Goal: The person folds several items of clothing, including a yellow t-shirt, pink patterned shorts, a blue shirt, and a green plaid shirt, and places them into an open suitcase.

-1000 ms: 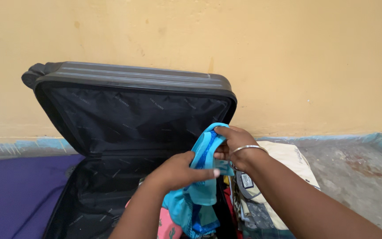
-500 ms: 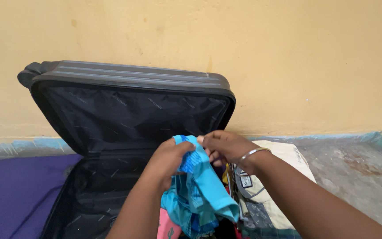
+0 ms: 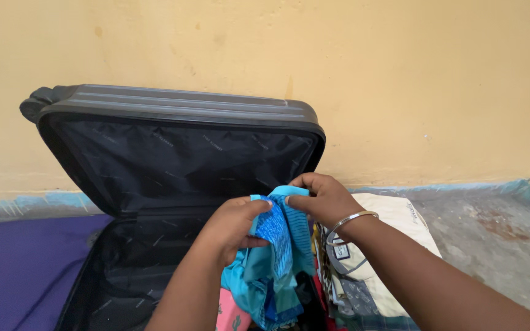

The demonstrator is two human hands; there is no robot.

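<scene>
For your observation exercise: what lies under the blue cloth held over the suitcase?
Under the blue cloth, pink fabric and dark clothes show in the suitcase. The cloth and arms cover the rest.

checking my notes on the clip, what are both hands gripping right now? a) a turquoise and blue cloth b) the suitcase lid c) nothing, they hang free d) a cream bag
a: the left hand and the right hand both pinch the top edge of the turquoise and blue cloth, held up in front of the open dark suitcase.
</scene>
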